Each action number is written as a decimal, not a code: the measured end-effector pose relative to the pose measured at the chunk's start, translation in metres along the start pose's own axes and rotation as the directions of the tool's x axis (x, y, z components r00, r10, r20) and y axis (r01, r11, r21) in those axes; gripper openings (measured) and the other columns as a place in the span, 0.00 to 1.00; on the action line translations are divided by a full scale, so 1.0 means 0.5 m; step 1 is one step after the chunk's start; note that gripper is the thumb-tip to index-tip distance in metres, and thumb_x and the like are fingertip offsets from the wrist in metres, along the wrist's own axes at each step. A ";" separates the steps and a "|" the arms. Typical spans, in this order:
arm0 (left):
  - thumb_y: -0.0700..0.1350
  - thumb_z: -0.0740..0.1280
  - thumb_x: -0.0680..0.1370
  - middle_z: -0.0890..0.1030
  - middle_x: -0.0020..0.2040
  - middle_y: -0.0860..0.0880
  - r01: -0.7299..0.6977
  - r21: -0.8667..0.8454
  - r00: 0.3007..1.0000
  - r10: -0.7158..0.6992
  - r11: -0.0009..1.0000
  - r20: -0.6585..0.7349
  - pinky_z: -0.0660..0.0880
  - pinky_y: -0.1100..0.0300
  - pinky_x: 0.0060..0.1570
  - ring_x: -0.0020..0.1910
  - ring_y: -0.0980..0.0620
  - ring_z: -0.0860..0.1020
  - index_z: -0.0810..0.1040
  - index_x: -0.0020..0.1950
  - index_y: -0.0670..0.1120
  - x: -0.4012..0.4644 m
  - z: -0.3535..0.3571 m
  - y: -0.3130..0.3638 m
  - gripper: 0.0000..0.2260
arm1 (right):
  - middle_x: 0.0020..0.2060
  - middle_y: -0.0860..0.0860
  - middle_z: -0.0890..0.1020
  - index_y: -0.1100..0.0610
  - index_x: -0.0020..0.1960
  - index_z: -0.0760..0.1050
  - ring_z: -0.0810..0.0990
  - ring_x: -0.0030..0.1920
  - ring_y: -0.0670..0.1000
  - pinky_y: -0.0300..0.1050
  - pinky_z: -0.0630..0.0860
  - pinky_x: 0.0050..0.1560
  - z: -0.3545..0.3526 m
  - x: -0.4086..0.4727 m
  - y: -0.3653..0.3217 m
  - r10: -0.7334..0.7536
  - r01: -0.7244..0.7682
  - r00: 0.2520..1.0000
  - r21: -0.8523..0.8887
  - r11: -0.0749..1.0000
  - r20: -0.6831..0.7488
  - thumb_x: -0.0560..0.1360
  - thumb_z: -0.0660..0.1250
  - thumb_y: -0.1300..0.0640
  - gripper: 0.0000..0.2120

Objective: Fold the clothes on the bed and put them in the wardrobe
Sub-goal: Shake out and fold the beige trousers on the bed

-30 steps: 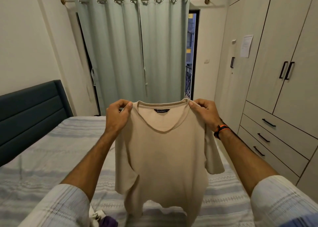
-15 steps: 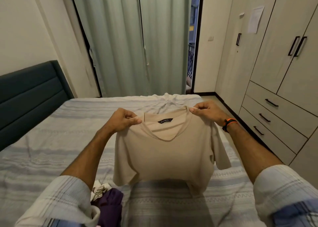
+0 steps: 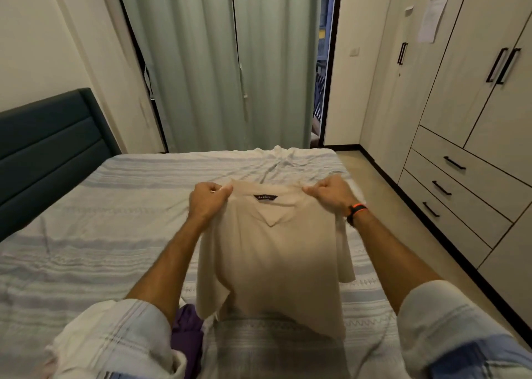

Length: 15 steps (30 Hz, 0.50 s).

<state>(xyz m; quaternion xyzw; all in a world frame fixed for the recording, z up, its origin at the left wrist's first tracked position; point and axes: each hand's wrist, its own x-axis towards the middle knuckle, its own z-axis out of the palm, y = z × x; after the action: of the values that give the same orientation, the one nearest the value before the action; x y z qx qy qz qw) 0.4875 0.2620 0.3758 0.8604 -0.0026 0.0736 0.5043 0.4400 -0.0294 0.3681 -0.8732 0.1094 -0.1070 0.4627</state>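
Observation:
A beige T-shirt (image 3: 276, 260) with a dark neck label hangs spread out low over the striped bed (image 3: 95, 229). My left hand (image 3: 207, 199) pinches its left shoulder beside the collar. My right hand (image 3: 331, 192), with an orange-and-black band on the wrist, pinches the right shoulder. The shirt's hem reaches down toward the bedspread near me. A purple garment (image 3: 187, 338) lies on the bed under my left forearm, partly hidden by my sleeve. The wardrobe (image 3: 472, 96) stands along the right wall with its doors closed.
Three drawers (image 3: 449, 194) with black handles sit under the wardrobe doors. A narrow strip of floor (image 3: 383, 206) runs between bed and wardrobe. A dark padded headboard (image 3: 49, 148) is at the left. Pale green curtains (image 3: 227, 62) hang behind the bed.
I have lowered the shirt from chest height down toward the bed, and both hands moved forward and down with it. My view tilted down, and the purple garment came into sight.

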 end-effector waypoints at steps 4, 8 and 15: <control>0.51 0.70 0.75 0.82 0.35 0.43 -0.024 0.036 0.999 0.026 0.999 -0.039 0.69 0.59 0.38 0.37 0.47 0.78 0.81 0.36 0.38 -0.043 0.059 0.028 0.17 | 0.23 0.47 0.72 0.54 0.25 0.68 0.70 0.26 0.46 0.40 0.67 0.31 0.079 -0.014 -0.028 0.001 -0.001 0.996 0.000 1.000 -0.088 0.72 0.74 0.47 0.23; 0.52 0.70 0.76 0.79 0.29 0.47 -0.067 0.043 0.996 0.070 0.997 -0.063 0.68 0.61 0.30 0.30 0.51 0.76 0.80 0.32 0.40 -0.073 0.106 0.048 0.19 | 0.25 0.48 0.76 0.60 0.29 0.76 0.73 0.28 0.44 0.36 0.67 0.31 0.127 -0.035 -0.052 -0.039 0.039 0.997 0.010 0.999 -0.068 0.74 0.72 0.48 0.21; 0.48 0.69 0.77 0.82 0.32 0.51 -0.185 0.123 0.981 0.189 0.975 -0.029 0.78 0.58 0.37 0.33 0.53 0.79 0.84 0.38 0.45 -0.100 0.144 0.049 0.11 | 0.39 0.48 0.85 0.56 0.47 0.85 0.79 0.38 0.39 0.27 0.71 0.37 0.157 -0.060 -0.072 -0.070 0.077 0.995 0.106 0.991 -0.067 0.76 0.71 0.51 0.09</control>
<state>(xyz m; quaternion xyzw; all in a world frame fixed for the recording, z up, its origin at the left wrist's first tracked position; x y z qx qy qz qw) 0.4448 0.1842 0.3560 0.8833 -0.0689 0.1383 0.4426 0.4377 0.0608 0.3523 -0.8463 0.0859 -0.1574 0.5016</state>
